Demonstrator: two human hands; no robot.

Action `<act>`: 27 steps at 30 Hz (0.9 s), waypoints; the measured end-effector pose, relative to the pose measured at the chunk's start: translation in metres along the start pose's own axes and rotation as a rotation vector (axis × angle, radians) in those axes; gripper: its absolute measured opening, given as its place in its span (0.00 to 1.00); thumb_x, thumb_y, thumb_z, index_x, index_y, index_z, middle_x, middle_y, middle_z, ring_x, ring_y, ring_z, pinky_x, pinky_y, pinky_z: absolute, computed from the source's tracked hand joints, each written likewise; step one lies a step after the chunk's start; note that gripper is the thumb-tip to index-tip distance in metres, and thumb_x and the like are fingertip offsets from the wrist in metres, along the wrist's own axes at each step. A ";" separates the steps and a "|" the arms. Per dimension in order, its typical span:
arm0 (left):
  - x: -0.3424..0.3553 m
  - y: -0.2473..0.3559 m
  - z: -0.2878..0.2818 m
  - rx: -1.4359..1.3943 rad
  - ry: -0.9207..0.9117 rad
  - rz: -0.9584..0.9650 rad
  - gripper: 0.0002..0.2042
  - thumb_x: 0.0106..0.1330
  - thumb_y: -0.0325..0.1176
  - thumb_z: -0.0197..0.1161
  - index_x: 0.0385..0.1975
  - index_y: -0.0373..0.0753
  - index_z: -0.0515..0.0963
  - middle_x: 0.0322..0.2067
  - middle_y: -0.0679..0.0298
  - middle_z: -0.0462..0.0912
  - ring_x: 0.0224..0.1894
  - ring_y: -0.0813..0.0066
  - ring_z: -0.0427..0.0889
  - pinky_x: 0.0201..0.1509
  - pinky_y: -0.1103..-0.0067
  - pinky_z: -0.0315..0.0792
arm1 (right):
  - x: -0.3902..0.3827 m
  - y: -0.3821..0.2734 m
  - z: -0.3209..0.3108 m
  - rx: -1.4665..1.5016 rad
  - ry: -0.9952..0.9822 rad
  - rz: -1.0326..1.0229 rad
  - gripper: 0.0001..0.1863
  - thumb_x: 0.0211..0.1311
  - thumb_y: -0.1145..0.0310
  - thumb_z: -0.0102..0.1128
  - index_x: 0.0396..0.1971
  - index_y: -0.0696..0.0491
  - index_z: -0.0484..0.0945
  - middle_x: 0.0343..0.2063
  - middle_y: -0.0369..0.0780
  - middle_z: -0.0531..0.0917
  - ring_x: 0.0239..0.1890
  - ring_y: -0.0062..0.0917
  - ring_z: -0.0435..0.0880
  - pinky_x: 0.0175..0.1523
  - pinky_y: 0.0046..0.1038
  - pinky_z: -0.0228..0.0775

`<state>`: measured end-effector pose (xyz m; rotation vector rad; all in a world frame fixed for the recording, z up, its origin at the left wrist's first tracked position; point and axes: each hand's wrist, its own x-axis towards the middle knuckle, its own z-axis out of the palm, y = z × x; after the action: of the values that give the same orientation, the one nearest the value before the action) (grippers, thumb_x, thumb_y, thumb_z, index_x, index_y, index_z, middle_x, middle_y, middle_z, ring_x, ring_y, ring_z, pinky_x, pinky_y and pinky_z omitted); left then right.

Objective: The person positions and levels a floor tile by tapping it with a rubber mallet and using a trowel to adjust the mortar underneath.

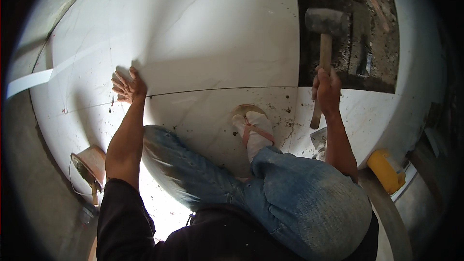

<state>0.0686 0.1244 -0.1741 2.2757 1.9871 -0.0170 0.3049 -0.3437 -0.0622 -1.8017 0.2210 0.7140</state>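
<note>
My right hand (pixel 328 89) is wrapped round the wooden handle of a rubber mallet (pixel 326 50). The mallet's dark, blocky head is raised over the left part of an untiled square of rough mortar (pixel 369 43). Pressed on the pale floor, my left hand (pixel 129 85) has its fingers spread and holds nothing. It rests close to a thin dark joint between large white marble-look tiles (pixel 227 29). A trowel blade (pixel 319 140), partly hidden by my right forearm, lies on the tiles.
A yellow plastic container (pixel 386 170) lies at the right. A bucket-like vessel (pixel 89 164) with a wooden handle in it stands at the left. A pale strip (pixel 29 82) reaches in from the left wall. My sandalled foot (pixel 253 133) is on the tiles, among dark crumbs.
</note>
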 end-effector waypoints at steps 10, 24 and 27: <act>-0.006 -0.007 0.003 -0.006 0.030 -0.038 0.40 0.63 0.69 0.29 0.71 0.51 0.41 0.72 0.60 0.37 0.73 0.61 0.33 0.72 0.55 0.29 | 0.026 -0.028 0.041 -0.741 -0.147 -0.274 0.31 0.67 0.41 0.40 0.44 0.59 0.70 0.29 0.53 0.80 0.37 0.49 0.82 0.40 0.38 0.71; -0.017 -0.007 0.002 -0.003 0.038 -0.111 0.37 0.66 0.61 0.35 0.71 0.48 0.39 0.71 0.57 0.39 0.73 0.60 0.37 0.73 0.62 0.31 | 0.060 -0.056 0.112 -0.701 -0.219 -0.442 0.25 0.70 0.51 0.40 0.42 0.61 0.71 0.29 0.55 0.80 0.36 0.52 0.80 0.42 0.40 0.69; -0.047 0.012 0.005 0.040 0.041 -0.168 0.37 0.66 0.58 0.38 0.70 0.43 0.41 0.71 0.52 0.38 0.72 0.53 0.36 0.71 0.53 0.33 | 0.058 -0.043 0.126 -0.699 -0.187 -0.385 0.24 0.70 0.52 0.40 0.41 0.61 0.71 0.30 0.54 0.79 0.37 0.51 0.79 0.44 0.41 0.68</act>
<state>0.0740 0.0765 -0.1741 2.1423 2.2126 -0.0262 0.3270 -0.2015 -0.0843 -2.3185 -0.5547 0.7213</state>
